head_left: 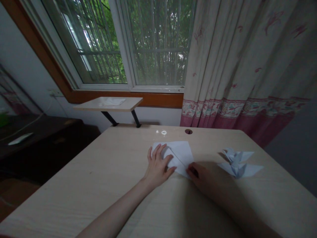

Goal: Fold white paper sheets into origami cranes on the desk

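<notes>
- White folded paper (179, 152) sits mid-frame under my spread left fingers (158, 157)
- My right fingers (192, 170) touch its corner; any pinch is hidden in shadow
- Uneven pressure could slide it

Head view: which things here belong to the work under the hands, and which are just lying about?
Belonging to the work: left hand, right hand, folded white paper sheet.

Lying about: two folded paper figures, white paper on the small table.
</notes>
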Available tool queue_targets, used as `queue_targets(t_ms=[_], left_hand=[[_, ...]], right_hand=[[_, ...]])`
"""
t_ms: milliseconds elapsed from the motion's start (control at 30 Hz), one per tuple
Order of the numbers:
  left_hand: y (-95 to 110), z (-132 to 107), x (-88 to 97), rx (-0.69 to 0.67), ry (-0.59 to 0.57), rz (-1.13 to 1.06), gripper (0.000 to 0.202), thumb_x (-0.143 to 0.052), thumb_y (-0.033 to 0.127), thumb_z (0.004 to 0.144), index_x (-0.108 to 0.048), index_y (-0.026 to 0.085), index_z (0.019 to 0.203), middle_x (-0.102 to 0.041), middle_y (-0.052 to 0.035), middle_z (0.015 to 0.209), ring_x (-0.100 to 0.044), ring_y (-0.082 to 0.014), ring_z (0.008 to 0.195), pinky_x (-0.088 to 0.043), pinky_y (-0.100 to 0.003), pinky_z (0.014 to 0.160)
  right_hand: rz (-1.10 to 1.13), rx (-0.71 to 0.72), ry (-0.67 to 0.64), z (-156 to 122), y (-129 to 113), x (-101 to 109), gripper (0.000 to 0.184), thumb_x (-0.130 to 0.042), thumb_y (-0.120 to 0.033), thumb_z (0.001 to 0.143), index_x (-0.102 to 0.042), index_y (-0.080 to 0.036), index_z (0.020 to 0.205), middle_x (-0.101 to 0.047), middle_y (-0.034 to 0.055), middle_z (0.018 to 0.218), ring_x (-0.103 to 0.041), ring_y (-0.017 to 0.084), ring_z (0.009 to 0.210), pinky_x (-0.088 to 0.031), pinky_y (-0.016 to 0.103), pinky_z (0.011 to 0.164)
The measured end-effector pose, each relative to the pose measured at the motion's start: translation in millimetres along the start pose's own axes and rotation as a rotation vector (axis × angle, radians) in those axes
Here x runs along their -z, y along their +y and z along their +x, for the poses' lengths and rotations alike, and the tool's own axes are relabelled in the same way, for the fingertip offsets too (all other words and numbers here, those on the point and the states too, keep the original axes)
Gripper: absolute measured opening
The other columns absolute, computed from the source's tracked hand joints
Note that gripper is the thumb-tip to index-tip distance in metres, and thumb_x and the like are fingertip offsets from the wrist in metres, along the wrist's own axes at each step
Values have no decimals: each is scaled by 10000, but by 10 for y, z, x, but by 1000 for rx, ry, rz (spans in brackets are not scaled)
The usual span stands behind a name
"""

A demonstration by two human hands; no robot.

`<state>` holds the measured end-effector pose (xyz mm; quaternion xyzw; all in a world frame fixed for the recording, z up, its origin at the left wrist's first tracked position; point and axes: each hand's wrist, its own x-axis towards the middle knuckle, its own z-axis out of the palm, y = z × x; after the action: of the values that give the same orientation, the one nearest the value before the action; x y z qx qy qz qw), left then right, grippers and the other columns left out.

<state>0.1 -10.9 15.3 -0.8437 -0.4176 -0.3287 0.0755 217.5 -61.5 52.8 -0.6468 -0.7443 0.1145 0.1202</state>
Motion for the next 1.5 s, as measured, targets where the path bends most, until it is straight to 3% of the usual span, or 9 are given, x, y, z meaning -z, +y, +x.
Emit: queue_targets(t_ms=[133,267,500,633,733,1033,1167,1367,1500], left_hand=[[-40,-17,-40,25,-56,-3,327,-636,438,847,-615,248,1112,-341,-125,1441,-248,-358,1362,-102,-634,1099],[-44,-7,-45,15,-88,-6,316,-647,400,850,-600,247,1122,-335,-130,1441,-249,-359,1358,-139,-644,1086],[-47,-3,-48,-28,-198,-44,358,-646,400,852,-586,225,1158,-332,-145,1439,-298,-359,1326,-273,-603,1064],[-46,-10,-55,-48,-218,-44,406,-662,424,828,-577,224,1170,-330,-150,1444,-262,-372,1356,-172,-649,1092],[-37,-13,-52,-52,-237,-36,402,-676,424,813,-583,232,1153,-335,-146,1450,-254,-376,1364,-135,-674,1087],[4,-3,-38,-44,-196,19,364,-659,398,851,-589,255,1179,-338,-138,1461,-282,-377,1346,-127,-708,1063],[-4,-4,-50,-41,-190,12,394,-674,383,845,-579,271,1211,-337,-136,1459,-278,-378,1348,-156,-700,1064],[-43,-20,-78,-58,-217,-86,472,-692,373,831,-542,274,1268,-303,-126,1480,-277,-359,1356,-246,-646,1072],[-28,-6,-52,-78,-241,-186,479,-687,348,837,-529,270,1283,-326,-123,1469,-310,-331,1346,-375,-562,1044]], right_hand=[[258,57,-2,-22,-22,-199,151,-469,-191,884,-613,-205,840,-689,34,759,-604,153,660,-398,247,639],[362,65,-20,-32,-30,-305,138,-456,-193,883,-592,-214,879,-668,25,733,-602,155,650,-412,246,623],[259,175,79,-18,46,-441,165,-447,-164,865,-601,-197,816,-646,43,749,-592,175,699,-434,281,680],[194,233,192,20,106,-502,143,-476,-187,865,-612,-205,822,-652,51,808,-602,205,804,-451,320,758],[181,228,204,44,113,-492,185,-442,-169,879,-609,-213,814,-668,55,842,-615,203,827,-455,326,787],[124,116,-28,-1,17,-216,170,-471,-184,875,-628,-199,811,-693,40,795,-621,177,704,-395,270,642],[135,142,-81,-33,22,-230,170,-505,-221,879,-622,-206,758,-684,21,719,-596,168,613,-340,272,571],[137,160,-94,-53,47,-263,172,-528,-232,880,-639,-204,750,-680,9,680,-600,154,600,-332,254,567],[130,149,-59,-33,94,-260,224,-474,-272,928,-667,-198,842,-716,35,776,-650,176,675,-378,268,619]])
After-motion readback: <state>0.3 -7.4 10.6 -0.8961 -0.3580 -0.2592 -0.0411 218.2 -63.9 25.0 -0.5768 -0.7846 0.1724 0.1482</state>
